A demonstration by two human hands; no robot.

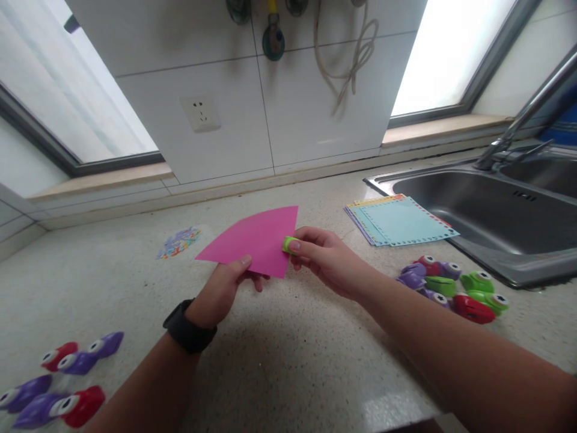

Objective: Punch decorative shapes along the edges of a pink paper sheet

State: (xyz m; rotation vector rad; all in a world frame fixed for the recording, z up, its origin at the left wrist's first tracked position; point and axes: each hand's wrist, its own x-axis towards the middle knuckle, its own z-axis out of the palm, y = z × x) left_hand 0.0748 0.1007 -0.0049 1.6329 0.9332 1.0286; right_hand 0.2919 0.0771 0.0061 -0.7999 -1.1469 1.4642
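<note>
I have the left hand pinched, thumb uppermost, on the lower edge of a bright pink paper sheet, just eight o'clock of centre. The right hand clamps a small lime-green plastic punch at the sheet's three o'clock edge. My forearms angle in from seven and four o'clock. Pale-blue-topped paper sheets lie beside a stainless-steel sink at three.

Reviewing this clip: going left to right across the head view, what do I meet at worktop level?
Red and purple paper punches → confetti pile → pink paper sheet → green paper punch → stack of sheets → sink faucet.
</note>
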